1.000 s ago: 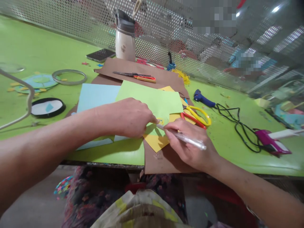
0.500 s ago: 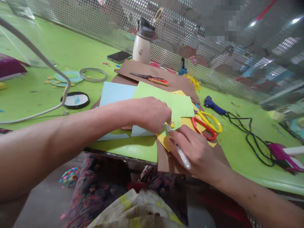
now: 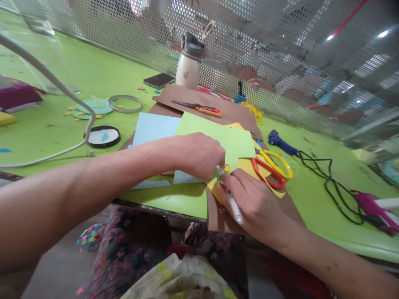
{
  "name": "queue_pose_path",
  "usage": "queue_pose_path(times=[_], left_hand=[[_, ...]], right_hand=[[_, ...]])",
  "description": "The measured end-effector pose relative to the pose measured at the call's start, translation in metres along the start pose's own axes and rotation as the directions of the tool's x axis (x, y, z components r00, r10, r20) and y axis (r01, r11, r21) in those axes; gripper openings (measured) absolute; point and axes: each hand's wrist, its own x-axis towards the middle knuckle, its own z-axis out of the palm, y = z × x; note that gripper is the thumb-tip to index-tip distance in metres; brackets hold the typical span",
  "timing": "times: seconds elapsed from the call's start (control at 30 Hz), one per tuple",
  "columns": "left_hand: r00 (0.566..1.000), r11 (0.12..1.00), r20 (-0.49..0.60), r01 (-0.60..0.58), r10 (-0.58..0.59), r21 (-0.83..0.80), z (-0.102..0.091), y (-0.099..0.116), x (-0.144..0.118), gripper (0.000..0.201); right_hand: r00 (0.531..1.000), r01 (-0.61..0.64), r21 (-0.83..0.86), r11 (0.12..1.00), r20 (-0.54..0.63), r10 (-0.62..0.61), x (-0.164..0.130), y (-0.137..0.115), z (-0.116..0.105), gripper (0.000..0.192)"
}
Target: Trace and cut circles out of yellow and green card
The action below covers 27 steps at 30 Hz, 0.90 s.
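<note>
A white pen (image 3: 234, 207) is gripped in my right hand (image 3: 258, 203), its tip pointing at a small yellow piece (image 3: 227, 168). My left hand (image 3: 201, 155) has its fingers curled, with a fingertip pressing this piece against a light green sheet of paper (image 3: 215, 128). Part of the piece is hidden under the fingertip. Blue paper (image 3: 156, 126) lies partly beneath the green sheet and my left forearm. Yellow paper (image 3: 246, 164) and brown cardboard (image 3: 222, 222) show underneath. Scissors with red and yellow handles (image 3: 271, 169) lie just beyond my right hand.
Behind the papers are small scissors (image 3: 207, 110), a phone (image 3: 158, 80) and a bottle (image 3: 188, 66) before a perforated metal screen. A blue glue gun (image 3: 282, 142) with a black cord lies right. Left are a tape ring (image 3: 125, 104), a black-rimmed lid (image 3: 104, 136) and a white cable (image 3: 67, 93).
The view has shifted slightly, so the table appears a little lower. The pen's rear end has swung left and down a little in my right hand. My left hand keeps its place on the yellow piece.
</note>
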Motion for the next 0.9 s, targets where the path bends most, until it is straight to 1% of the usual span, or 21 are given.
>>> queue_pose_path(times=[0.13,0.27,0.37,0.5,0.63,0.83,0.9], left_hand=[[1.0,1.0,-0.028,-0.007,0.007,0.001,0.002,-0.002,0.0,0.05],[1.0,1.0,-0.014,0.018,-0.018,0.005,0.002,-0.002,0.0,0.052],[1.0,1.0,-0.001,0.028,-0.028,-0.002,0.001,-0.002,0.001,0.051],[1.0,1.0,-0.013,0.025,-0.025,-0.015,0.001,-0.001,0.001,0.05],[1.0,1.0,-0.017,0.018,-0.018,-0.006,0.0,-0.001,0.001,0.05],[1.0,1.0,-0.013,0.009,-0.009,-0.003,0.0,-0.001,0.0,0.046],[1.0,1.0,-0.012,0.008,-0.008,-0.006,0.001,-0.002,0.001,0.045]], right_hand=[[1.0,-0.018,0.028,0.999,-0.007,0.018,-0.004,0.0,-0.001,0.024],[0.999,-0.036,0.083,0.996,0.004,0.036,-0.006,0.0,-0.003,0.024],[0.999,-0.031,0.088,0.996,0.011,0.03,-0.007,0.0,-0.006,0.024],[1.0,-0.026,0.083,0.996,0.019,0.024,-0.008,-0.001,-0.008,0.024],[0.998,-0.039,0.111,0.993,-0.036,0.043,-0.008,-0.001,-0.006,0.024],[0.991,-0.071,0.114,0.991,-0.107,0.083,0.0,0.001,0.003,0.024],[0.99,-0.078,0.111,0.991,-0.112,0.09,0.001,0.002,0.004,0.023]])
